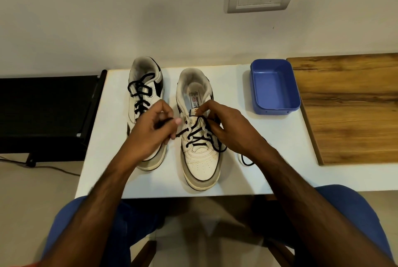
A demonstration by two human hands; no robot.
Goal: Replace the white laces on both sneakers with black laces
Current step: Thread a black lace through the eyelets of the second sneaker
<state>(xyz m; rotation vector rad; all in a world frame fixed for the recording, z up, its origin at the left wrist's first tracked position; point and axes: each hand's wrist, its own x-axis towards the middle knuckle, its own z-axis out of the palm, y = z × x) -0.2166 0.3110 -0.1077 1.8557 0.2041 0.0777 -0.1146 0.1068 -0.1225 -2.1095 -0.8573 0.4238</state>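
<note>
On white table (150, 185), right sneaker (199, 137): black lace (197, 135) part-threaded. Lace limp, light, slippery; best pinched near tip. Left hand (154, 131) pinching one end, right hand (224, 125) pinching other. Left sneaker (144, 90) already black-laced. Blue tub (274, 87) beside.

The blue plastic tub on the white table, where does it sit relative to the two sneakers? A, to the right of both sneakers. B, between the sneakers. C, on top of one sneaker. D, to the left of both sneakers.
A: the blue plastic tub stands on the white table right of the right sneaker and the left sneaker, apart from both.
</note>
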